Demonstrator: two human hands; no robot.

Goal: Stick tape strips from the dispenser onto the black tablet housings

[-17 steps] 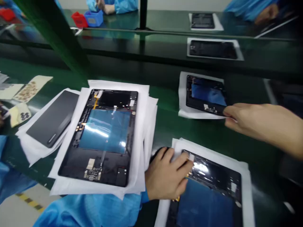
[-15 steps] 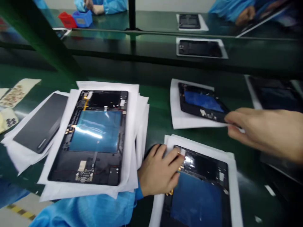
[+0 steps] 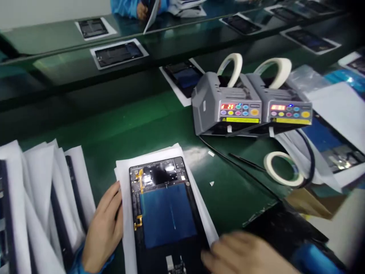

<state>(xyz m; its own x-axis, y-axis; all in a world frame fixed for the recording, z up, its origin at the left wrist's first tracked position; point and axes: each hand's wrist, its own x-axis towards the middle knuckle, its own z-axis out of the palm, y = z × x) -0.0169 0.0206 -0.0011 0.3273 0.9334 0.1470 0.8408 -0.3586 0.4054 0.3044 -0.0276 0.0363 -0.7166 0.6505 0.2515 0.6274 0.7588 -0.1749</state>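
Note:
An open tablet chassis (image 3: 168, 213) with a blue battery film lies on white foam sheets (image 3: 125, 213) in front of me on the green bench. My left hand (image 3: 102, 230) rests flat on the sheet's left edge, fingers apart, beside the chassis. At the bottom of the view my right hand (image 3: 245, 255) is blurred, next to the chassis's lower right corner; what it grips cannot be made out.
Two grey tape dispensers (image 3: 228, 104) with white tape rolls stand at the right. A loose tape roll (image 3: 282, 173) and black tweezers (image 3: 245, 161) lie near them. Stacked chassis in white sheets (image 3: 42, 198) sit at the left. More tablets lie on the far conveyor (image 3: 118, 53).
The view has swung to the right. My right hand has left the far tablet and come down by the near chassis. My left hand has shifted from the chassis's top corner to its left edge.

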